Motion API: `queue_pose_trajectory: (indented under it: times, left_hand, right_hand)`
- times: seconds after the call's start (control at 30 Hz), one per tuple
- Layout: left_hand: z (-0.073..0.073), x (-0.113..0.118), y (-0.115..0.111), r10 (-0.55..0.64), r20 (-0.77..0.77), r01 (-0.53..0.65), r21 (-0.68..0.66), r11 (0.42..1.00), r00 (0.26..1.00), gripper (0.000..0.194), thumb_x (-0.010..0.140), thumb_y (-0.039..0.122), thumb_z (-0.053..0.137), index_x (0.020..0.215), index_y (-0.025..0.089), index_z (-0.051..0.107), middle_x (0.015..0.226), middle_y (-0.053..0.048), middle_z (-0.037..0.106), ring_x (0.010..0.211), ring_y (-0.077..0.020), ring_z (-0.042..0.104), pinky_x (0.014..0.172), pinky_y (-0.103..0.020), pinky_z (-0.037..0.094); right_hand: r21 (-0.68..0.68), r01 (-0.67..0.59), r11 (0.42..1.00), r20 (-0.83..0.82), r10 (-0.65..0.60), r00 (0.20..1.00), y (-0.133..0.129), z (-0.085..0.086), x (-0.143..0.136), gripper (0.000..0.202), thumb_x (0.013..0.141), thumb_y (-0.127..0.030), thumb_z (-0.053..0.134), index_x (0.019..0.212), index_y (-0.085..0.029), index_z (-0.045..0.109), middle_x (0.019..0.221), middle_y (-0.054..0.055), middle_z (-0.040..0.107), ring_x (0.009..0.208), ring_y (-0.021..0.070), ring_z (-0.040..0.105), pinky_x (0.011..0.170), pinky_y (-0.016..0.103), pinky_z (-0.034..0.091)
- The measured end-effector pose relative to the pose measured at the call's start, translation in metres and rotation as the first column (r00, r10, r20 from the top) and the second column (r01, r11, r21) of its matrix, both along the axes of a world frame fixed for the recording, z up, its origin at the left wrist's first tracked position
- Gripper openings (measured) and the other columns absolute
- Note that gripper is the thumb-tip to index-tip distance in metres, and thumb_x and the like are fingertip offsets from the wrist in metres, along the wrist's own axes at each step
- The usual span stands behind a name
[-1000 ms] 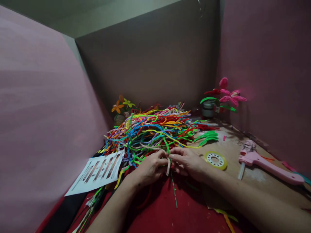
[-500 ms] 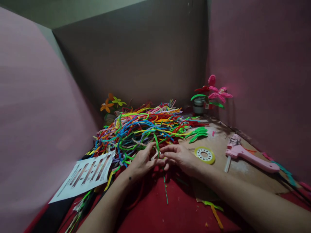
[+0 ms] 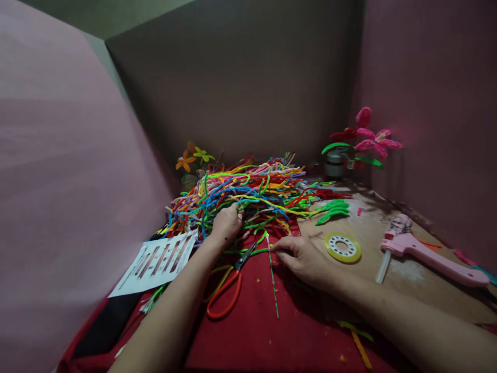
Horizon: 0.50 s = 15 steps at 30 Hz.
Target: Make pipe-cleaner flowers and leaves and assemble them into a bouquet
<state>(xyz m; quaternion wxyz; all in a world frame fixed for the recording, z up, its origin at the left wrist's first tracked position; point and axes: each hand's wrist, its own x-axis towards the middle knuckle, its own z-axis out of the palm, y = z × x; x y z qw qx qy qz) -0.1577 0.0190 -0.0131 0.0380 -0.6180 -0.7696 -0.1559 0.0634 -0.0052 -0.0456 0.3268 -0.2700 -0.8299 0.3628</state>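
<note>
My left hand (image 3: 227, 224) reaches into the front of a heap of colourful pipe cleaners (image 3: 248, 194); its fingertips are among the stems, and what they touch is hidden. My right hand (image 3: 293, 252) has its thumb and forefinger pressed together at a thin green-and-white twisted stem (image 3: 273, 277), which hangs down over the red cloth. A bright green pipe cleaner (image 3: 258, 252) crosses behind that stem. Scissors with orange-red handles (image 3: 226, 302) lie on the cloth between my arms, their blades pointing toward the heap.
Right of my hand, a yellow tape roll (image 3: 342, 247) and a pink glue gun (image 3: 435, 256) rest on a brown board (image 3: 411, 292). A printed sheet (image 3: 155, 261) lies left. Pink flowers (image 3: 378, 140) stand at the back right beside a grey jar (image 3: 334, 165).
My left hand has left my right hand and moved up into the heap. The scissors, hidden before, now show. The whole view has shifted, with the board's items further right.
</note>
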Motion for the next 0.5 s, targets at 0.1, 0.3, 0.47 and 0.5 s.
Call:
queue_pose_trajectory:
  times: [0.1,0.3,0.47,0.5]
  left_hand:
    - [-0.006,0.004,0.000,-0.009,-0.039,0.007,-0.056,0.998,0.999,0.029,0.078,0.032,0.047,0.100,0.015,0.056,0.086,-0.015,0.067,0.083,-0.0266,0.063,0.069,-0.032,0.043]
    - [0.009,0.002,-0.019,-0.121,-0.013,0.120,-0.061,0.991,0.993,0.046,0.073,0.048,0.054,0.105,0.015,0.055,0.092,-0.010,0.066,0.086,-0.0225,0.061,0.068,-0.027,0.044]
    - [0.035,-0.009,-0.047,-0.179,0.189,0.154,0.137,0.978,0.966,0.032,0.070,0.046,0.058,0.084,0.018,0.067,0.076,-0.003,0.067,0.070,-0.0159,0.061,0.062,-0.023,0.043]
    - [0.040,-0.015,-0.051,-0.133,0.232,0.074,0.249,0.966,0.964,0.030,0.073,0.044,0.055,0.080,0.018,0.068,0.069,-0.001,0.066,0.065,-0.0142,0.059,0.059,-0.022,0.042]
  right_hand:
    - [0.046,-0.012,0.999,0.052,0.010,0.999,-0.002,0.002,0.001,0.028,0.072,-0.006,0.044,0.083,-0.016,0.068,0.076,0.004,0.069,0.068,0.0130,0.061,0.065,0.022,0.045]
    - [0.088,-0.012,0.996,0.080,0.005,0.997,-0.004,0.003,0.002,0.027,0.072,-0.008,0.044,0.082,-0.017,0.068,0.076,0.004,0.069,0.065,0.0128,0.061,0.061,0.022,0.046]
    - [0.111,0.038,0.993,0.081,-0.047,0.996,-0.001,-0.002,0.004,0.029,0.072,-0.012,0.044,0.086,-0.018,0.069,0.077,0.004,0.070,0.066,0.0143,0.063,0.061,0.024,0.047]
    - [0.111,0.046,0.993,0.079,-0.055,0.995,0.000,-0.004,0.004,0.029,0.073,-0.013,0.044,0.086,-0.018,0.069,0.077,0.004,0.070,0.066,0.0146,0.063,0.062,0.024,0.047]
